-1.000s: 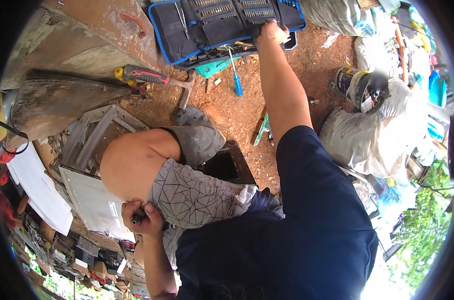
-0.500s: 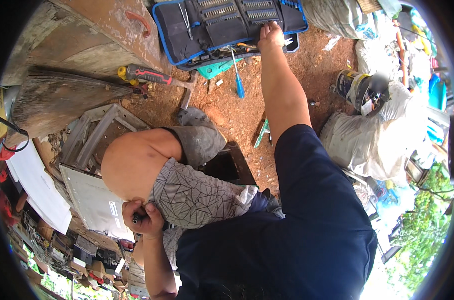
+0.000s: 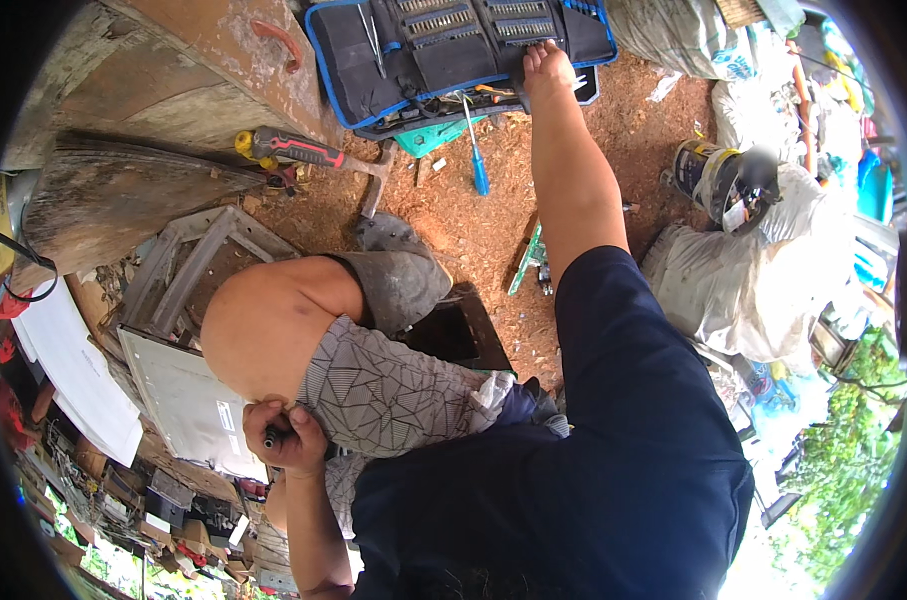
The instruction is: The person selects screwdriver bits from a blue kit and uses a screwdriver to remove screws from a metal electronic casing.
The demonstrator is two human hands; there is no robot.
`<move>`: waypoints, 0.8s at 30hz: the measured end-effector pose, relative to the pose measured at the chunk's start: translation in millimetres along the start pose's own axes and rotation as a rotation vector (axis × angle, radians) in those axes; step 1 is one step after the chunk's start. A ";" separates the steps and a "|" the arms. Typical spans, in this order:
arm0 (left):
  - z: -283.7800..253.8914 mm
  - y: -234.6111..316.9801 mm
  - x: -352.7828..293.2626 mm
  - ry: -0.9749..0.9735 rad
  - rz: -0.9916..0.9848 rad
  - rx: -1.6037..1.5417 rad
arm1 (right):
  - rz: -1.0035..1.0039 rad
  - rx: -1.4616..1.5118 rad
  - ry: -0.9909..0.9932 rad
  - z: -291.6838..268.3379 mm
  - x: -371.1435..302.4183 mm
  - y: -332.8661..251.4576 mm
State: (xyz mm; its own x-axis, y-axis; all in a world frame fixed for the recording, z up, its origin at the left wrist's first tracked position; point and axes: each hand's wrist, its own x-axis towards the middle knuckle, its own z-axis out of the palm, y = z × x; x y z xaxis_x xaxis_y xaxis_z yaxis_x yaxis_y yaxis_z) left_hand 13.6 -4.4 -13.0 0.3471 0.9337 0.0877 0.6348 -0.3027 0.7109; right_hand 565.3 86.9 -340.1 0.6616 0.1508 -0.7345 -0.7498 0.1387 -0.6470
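My left hand (image 3: 292, 440) rests by my bare knee, closed around a dark bit driver (image 3: 273, 436) whose round end pokes out past the thumb; most of it is hidden in the fist. Stretched far forward, my right hand (image 3: 548, 68) has its fingers drawn together at the lower edge of a bit row (image 3: 527, 31). What they pinch, if anything, is too small to make out. That row sits in an unfolded black tool case (image 3: 449, 62) with blue trim, which holds several rows of bits and a pair of tweezers (image 3: 372, 40).
Below the case lies a blue-handled screwdriver (image 3: 479, 172) on the brown ground. A hammer (image 3: 319, 155) leans left of it. A green circuit board (image 3: 526, 262) lies near my right forearm. White sacks (image 3: 734, 285) and a paint can (image 3: 709, 180) stand at right.
My right hand has shifted slightly to the right along the lower edge of the bit rows. My left hand keeps its grip on the bit driver by the knee.
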 end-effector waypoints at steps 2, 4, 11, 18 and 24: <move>0.9 1.3 1.2 0.007 0.004 -0.009 | 0.022 -0.031 0.015 4.6 -3.0 -4.8; 0.7 1.2 1.1 0.003 0.013 -0.002 | 0.031 -0.058 0.044 8.9 -8.7 -7.3; 0.8 1.8 0.9 0.005 -0.006 -0.015 | 0.046 -0.077 0.077 10.0 7.1 -7.6; 0.9 0.7 4.0 0.005 0.026 -0.021 | 0.028 0.028 -0.025 -15.0 19.2 6.5; 4.1 1.2 2.7 0.033 0.034 -0.050 | -0.394 -0.235 0.063 -11.1 -63.1 33.4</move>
State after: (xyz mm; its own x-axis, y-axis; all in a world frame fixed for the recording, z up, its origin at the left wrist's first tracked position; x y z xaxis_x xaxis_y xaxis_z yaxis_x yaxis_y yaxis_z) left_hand 18.1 -3.0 -14.8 0.3450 0.9289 0.1348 0.5874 -0.3257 0.7409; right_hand 498.5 71.1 -317.7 0.9004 0.0705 -0.4292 -0.4263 -0.0530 -0.9030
